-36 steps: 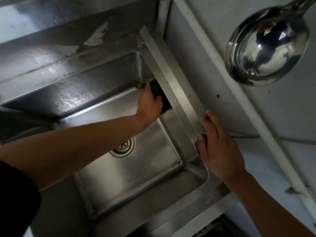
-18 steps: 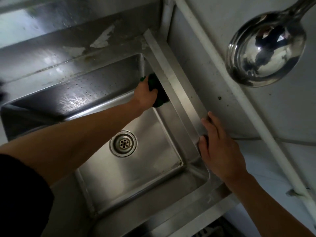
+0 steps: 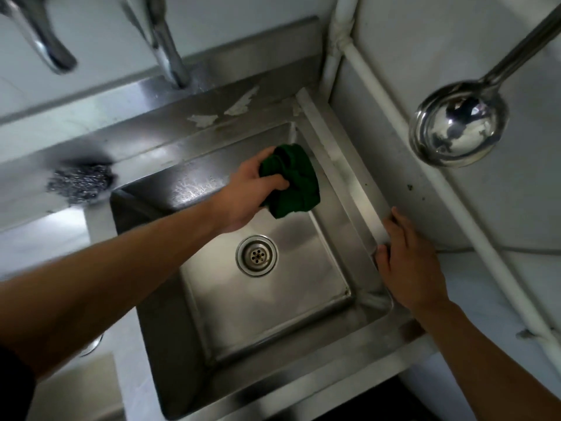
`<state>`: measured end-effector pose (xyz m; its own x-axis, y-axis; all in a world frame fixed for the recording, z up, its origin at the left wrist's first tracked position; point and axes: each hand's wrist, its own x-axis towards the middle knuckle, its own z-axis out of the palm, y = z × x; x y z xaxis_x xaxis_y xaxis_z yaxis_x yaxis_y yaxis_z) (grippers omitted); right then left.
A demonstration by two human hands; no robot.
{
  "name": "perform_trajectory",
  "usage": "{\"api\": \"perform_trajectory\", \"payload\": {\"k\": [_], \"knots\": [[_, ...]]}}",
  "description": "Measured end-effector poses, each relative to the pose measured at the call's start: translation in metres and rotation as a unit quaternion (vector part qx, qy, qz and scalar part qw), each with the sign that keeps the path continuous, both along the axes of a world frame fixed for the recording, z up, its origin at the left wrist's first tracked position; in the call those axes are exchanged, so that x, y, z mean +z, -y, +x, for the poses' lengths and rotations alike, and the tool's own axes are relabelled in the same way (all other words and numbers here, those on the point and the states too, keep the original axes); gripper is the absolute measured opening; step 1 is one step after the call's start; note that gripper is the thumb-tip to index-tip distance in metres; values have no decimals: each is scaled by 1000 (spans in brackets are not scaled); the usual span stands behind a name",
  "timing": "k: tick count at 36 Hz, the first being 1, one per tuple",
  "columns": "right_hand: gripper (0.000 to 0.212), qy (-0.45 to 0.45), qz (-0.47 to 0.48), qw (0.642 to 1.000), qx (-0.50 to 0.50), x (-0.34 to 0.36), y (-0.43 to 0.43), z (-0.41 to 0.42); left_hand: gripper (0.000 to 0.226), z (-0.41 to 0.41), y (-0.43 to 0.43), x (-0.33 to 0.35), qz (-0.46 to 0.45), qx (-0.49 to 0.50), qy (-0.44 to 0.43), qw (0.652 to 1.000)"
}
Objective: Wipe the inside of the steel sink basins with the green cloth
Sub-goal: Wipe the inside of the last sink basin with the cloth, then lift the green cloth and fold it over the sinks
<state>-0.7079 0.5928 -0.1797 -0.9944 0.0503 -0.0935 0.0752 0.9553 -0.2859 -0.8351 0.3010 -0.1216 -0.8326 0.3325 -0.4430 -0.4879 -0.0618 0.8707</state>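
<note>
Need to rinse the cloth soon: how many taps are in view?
2. The left tap hangs at the top-left edge, above the steel wool pad; the right tap ends over the back ledge of the sink. Others may sit out of frame.

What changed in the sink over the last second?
The left hand, still gripping the green cloth, has drawn it slightly out of the far right corner of the basin, so more of the bunched cloth shows. The right hand stays resting on the sink rim.
</note>
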Motion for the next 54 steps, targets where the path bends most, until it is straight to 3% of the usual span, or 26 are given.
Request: {"api": "perform_trajectory", "payload": {"k": [4, 6, 7, 8, 9, 10, 11, 12, 14, 18, 21, 25, 29, 32, 36, 37, 40, 43, 45, 48, 51, 54], "knots": [[38, -48, 0, 999, 13, 18, 25, -5, 67, 18, 17, 43, 39, 2, 4, 999], [28, -40, -115, 993, 5, 41, 50, -12, 70, 27, 24, 62, 68, -6, 9, 998], [28, 4, -232, 972, -31, 60, 65, -17, 70, 32, 27, 71, 83, -11, 10, 996], [35, 74, -367, 923, -91, 82, 82, -21, 70, 37, 30, 80, 99, -13, 13, 995], [50, 157, -492, 843, -151, 99, 97, -26, 68, 42, 32, 88, 113, -14, 18, 993], [62, 214, -583, 763, -179, 115, 108, -29, 65, 48, 34, 97, 120, -14, 20, 992], [63, 231, -645, 706, -180, 128, 118, -30, 61, 53, 36, 107, 118, -15, 20, 993], [55, 216, -687, 671, -173, 140, 126, -30, 57, 59, 38, 117, 106, -12, 20, 994], [40, 153, -732, 640, -176, 159, 140, -28, 44, 68, 41, 135, 70, 11, 24, 997], [47, 70, -729, 656, -182, 189, 153, -22, 21, 83, 60, 168, -15, 39, -23, 999], [52, 34, -679, 719, -144, 220, 152, -16, 16, 90, 82, 193, -100, 47, -102, 989], [52, 24, -558, 826, -76, 263, 148, -13, 17, 101, 113, 228, -138, 9, -157, 978], [55, 54, -516, 854, -28, 300, 153, -12, 28, 113, 134, 259, -109, -26, -157, 981], [60, 85, -524, 847, -3, 323, 161, -12, 41, 118, 143, 276, -86, -13, -142, 986], [43, 91, -653, 752, -4, 346, 176, -8, 54, 122, 150, 292, -68, 6, -107, 992], [37, 79, -664, 743, 4, 350, 181, -6, 58, 124, 151, 296, -62, -11, -96, 993], [28, 34, -647, 760, 48, 358, 191, -1, 61, 130, 150, 305, -63, -51, -72, 994], [22, -19, -610, 786, 96, 364, 201, 3, 39, 136, 156, 311, -91, -86, -77, 989], [30, -54, -583, 801, 124, 367, 207, 5, 27, 139, 164, 309, -102, -80, -100, 986], [40, -76, -556, 815, 145, 368, 213, 7, 15, 143, 176, 309, -153, -15, -200, 968], [53, -81, -548, 821, 138, 367, 221, 10, 31, 148, 187, 310, -241, 18, -314, 918], [61, -51, -521, 839, 148, 370, 230, 14, 38, 156, 197, 314, -223, 17, -358, 907]]}}
